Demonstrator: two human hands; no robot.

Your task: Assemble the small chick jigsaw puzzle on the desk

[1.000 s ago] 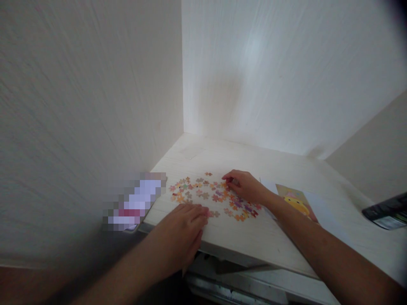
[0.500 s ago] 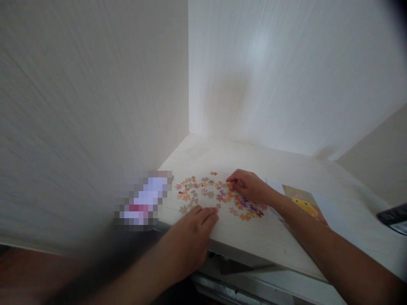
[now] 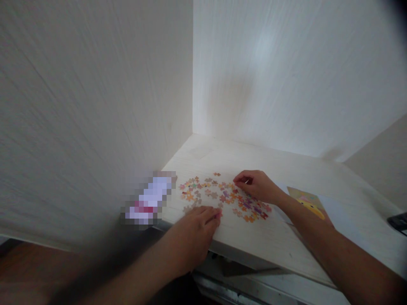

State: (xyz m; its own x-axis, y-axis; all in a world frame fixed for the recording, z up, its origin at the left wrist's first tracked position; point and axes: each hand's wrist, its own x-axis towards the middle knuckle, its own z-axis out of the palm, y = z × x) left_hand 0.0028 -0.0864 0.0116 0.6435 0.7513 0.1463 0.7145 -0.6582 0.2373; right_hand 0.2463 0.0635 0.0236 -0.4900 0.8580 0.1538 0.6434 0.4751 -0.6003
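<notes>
Loose jigsaw puzzle pieces (image 3: 214, 195) in orange, yellow, pink, purple and grey lie scattered on the white tabletop (image 3: 248, 239). At the near edge of them is my left hand (image 3: 199, 231), its thumb and fingertips pinching a small pinkish puzzle piece (image 3: 219, 214). My right hand (image 3: 259, 186) hovers over the far right part of the pile. Its thumb and index finger curl together into a pinch; whether a piece sits between them is too small to tell. Part of the pile is hidden beneath that hand.
Right of my right hand, a picture card with a yellow cartoon figure (image 3: 311, 208) lies on white paper (image 3: 341, 218). A blurred-out, pixelated object (image 3: 149, 199) stands at the left edge. White panels (image 3: 276, 93) enclose the back and left. A dark object (image 3: 397, 222) lies far right.
A pinkish piece now shows at my left fingertips. My right hand's fingers have drawn slightly back from the pieces. The whole view has shifted a little.
</notes>
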